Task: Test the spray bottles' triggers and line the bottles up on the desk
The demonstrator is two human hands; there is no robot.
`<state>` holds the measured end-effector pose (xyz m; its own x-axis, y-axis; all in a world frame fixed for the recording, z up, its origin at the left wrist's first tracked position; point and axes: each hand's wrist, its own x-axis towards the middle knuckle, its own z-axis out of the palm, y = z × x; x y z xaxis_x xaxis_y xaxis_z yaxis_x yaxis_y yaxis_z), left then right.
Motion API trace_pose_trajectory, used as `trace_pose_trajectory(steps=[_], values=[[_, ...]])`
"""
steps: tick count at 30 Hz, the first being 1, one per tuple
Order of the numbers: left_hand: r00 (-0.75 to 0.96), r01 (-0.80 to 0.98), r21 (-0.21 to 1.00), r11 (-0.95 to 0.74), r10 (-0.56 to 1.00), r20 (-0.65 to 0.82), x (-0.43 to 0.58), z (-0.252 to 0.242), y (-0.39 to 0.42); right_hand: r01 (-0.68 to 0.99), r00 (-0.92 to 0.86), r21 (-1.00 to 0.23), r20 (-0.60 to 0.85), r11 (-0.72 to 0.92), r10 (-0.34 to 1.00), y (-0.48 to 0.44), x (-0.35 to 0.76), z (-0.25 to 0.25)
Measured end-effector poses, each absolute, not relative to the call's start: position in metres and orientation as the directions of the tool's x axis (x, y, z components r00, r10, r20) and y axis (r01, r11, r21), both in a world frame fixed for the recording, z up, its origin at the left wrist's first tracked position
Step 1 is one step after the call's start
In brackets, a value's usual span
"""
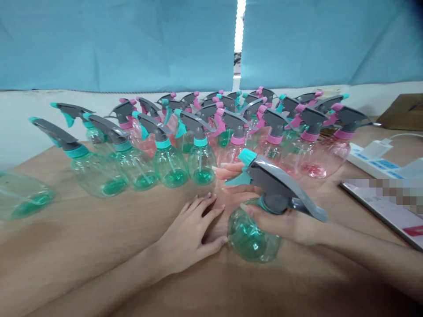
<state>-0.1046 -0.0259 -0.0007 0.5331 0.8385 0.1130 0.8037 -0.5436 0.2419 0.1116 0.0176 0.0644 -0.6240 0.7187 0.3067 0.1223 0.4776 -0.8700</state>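
Observation:
My right hand (pixel 277 222) is wrapped round the neck of a green spray bottle (pixel 253 240) with a grey and turquoise trigger head. Its fingers reach past the far side of the trigger, and the bottle leans a little. My left hand (pixel 198 224) lies flat on the wooden table (pixel 99 246), fingers spread, its thumb tip close to the held bottle's side. Just beyond my hands stand green spray bottles (pixel 202 165) and pink spray bottles (pixel 330 152) in rows, some partly hidden behind others.
Another green bottle (pixel 24 193) is cut off at the left edge. On the right are a white power strip (pixel 373 158) with a plug, a tablet-like screen (pixel 386 211) and a brown box (pixel 401 112). A blue curtain (pixel 115 44) hangs behind the table.

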Motion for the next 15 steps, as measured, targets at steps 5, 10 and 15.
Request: trace_pose_trajectory(steps=[5,10,15], values=[[0.535,0.805,0.234,-0.545,0.838,0.107,-0.1046,-0.0002,-0.0263,0.121,-0.629,-0.848,0.336,0.516,0.701,0.0191,0.1124,0.0594],[0.542,0.798,0.235,-0.554,0.832,0.120,-0.1050,-0.0018,-0.0257,0.140,-0.631,-0.839,0.334,0.526,0.700,0.0197,0.1126,0.0567],[0.542,0.794,0.242,-0.557,0.830,0.130,-0.1051,-0.0021,-0.0247,0.113,-0.654,-0.847,0.329,0.519,0.681,0.0209,0.1120,0.0568]])
